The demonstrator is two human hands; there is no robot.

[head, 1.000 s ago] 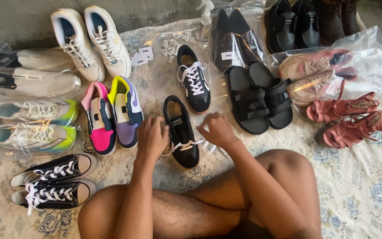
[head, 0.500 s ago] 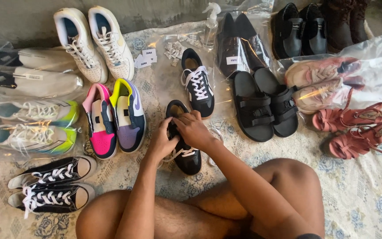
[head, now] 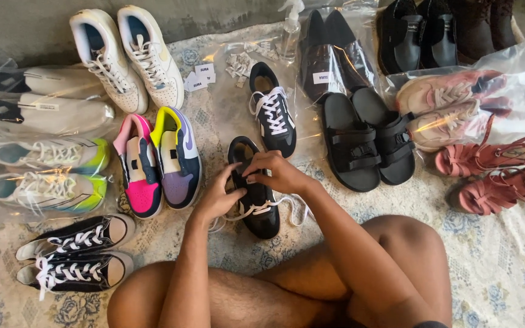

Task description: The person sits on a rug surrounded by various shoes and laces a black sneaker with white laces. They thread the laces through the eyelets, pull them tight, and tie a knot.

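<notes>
Head view: hands (head: 251, 185) hold black sneaker (head: 256, 206).

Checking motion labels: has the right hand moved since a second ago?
Yes. The right hand has shifted left, away from the black sandals, onto the black sneaker beside the left hand.

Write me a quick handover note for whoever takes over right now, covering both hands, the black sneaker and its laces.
Left hand: on the near black sneaker, at its left side by the laces.
Right hand: on top of the same sneaker, fingers at the tongue.
White laces: loose, trailing onto the cloth.
Its mate lies just beyond, laced.
Done: mate laced. Left: this sneaker's laces are untied.
</notes>
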